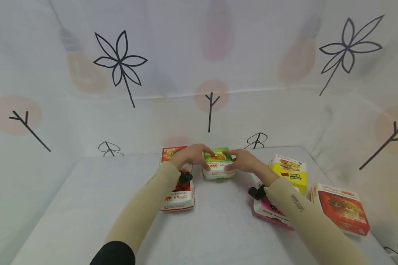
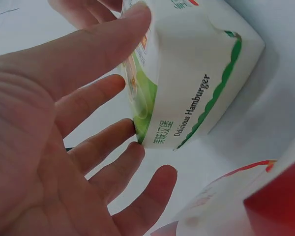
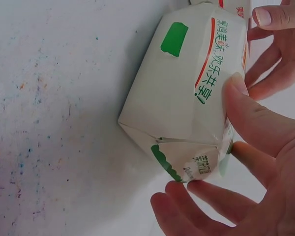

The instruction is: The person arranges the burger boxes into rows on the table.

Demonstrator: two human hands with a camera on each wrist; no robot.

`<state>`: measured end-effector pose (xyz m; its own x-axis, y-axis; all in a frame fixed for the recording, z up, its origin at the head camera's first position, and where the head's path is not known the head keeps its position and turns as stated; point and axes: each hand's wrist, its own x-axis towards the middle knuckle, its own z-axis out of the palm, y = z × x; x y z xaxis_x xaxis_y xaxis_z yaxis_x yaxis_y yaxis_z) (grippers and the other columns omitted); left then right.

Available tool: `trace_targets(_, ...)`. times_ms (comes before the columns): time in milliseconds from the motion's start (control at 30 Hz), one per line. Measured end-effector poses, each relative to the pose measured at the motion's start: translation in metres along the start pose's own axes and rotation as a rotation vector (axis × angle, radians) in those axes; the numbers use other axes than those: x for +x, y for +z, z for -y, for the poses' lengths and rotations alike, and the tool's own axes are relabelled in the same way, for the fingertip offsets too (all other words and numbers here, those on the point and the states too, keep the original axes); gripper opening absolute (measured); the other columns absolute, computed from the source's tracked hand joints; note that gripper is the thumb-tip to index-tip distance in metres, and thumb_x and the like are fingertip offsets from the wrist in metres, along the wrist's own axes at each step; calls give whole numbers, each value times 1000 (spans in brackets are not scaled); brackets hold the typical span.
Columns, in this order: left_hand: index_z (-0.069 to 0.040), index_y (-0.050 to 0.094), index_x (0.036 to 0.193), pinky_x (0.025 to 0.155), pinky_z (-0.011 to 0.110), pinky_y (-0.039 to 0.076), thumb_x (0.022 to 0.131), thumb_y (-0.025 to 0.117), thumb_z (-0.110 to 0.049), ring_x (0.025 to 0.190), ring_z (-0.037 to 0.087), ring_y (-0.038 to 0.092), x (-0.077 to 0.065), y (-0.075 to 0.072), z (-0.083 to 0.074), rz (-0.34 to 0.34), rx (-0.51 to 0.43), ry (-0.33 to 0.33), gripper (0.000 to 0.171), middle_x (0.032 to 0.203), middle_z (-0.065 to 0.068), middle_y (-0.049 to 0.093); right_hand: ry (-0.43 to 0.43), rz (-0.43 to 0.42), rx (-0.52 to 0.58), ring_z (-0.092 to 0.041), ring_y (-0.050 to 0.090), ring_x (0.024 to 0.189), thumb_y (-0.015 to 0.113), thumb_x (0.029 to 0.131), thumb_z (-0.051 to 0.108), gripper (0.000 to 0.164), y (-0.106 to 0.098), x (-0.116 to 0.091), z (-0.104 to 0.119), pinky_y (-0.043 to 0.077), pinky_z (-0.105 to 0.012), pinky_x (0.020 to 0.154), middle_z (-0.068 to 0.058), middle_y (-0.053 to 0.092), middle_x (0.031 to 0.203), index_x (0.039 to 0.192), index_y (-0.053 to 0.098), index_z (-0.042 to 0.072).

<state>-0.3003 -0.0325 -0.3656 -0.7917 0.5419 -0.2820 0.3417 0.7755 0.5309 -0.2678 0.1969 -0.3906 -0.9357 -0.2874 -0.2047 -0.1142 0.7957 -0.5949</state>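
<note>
A green-and-white hamburger box (image 1: 219, 173) sits on the table near its back edge, between my two hands. My left hand (image 1: 193, 156) holds its left side, the thumb on the near top edge and fingertips at the far edge of the lid. On the opposite side my right hand (image 1: 247, 161) grips it, with the thumb along the near top edge (image 3: 236, 86) and fingers spread around the side. "Delicious Hamburger" is printed on one white side (image 2: 196, 93) in the left wrist view. A green strip (image 3: 175, 39) marks the front face in the right wrist view.
Left of the hamburger box lie red-and-white boxes (image 1: 179, 202), partly hidden by my left arm. At right stand a yellow box (image 1: 293, 171), a pink box (image 1: 268, 210) partly under my right forearm, and a red-orange box (image 1: 345, 208). A patterned cloth (image 1: 172, 121) hangs behind the table.
</note>
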Motion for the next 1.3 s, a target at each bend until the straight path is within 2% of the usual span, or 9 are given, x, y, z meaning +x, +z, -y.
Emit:
trace_targets(167, -22, 61, 138, 113, 51, 32, 82, 83, -19, 137, 28, 39, 4, -1, 0, 5, 18, 15, 60, 148, 7, 45, 7, -5, 12, -41, 51, 125, 79, 87, 25, 72, -1, 2, 4, 46, -55, 99, -24, 44, 149, 150, 46, 12)
trace_targets(500, -22, 61, 139, 112, 47, 34, 83, 83, -20, 134, 28, 43, 5, -5, -8, -20, 126, 1, 61, 144, 9, 48, 7, 6, 35, -41, 49, 128, 78, 88, 24, 71, -2, 11, 2, 45, -54, 100, -23, 43, 150, 150, 46, 13)
trace_targets(733, -24, 61, 139, 111, 47, 35, 83, 83, -22, 132, 27, 44, 6, -3, -8, -29, 124, -26, 61, 143, 8, 48, 11, 8, 48, -41, 48, 129, 77, 89, 25, 71, -2, 9, 1, 46, -55, 99, -22, 42, 151, 152, 44, 15)
trace_targets(1033, -25, 62, 137, 109, 47, 37, 82, 84, -20, 128, 26, 46, 8, 0, -7, -52, 114, -45, 60, 141, 7, 49, -46, -13, -23, -44, 49, 129, 73, 92, 23, 66, -14, -5, 1, 46, -57, 98, -26, 44, 148, 150, 45, 9)
trace_targets(1300, -27, 63, 137, 109, 47, 37, 81, 85, -20, 129, 26, 45, 10, 2, -7, -52, 98, -55, 61, 143, 6, 49, -96, -76, 11, -41, 50, 129, 71, 93, 20, 61, -44, -43, -3, 44, -58, 100, -22, 47, 147, 148, 47, 7)
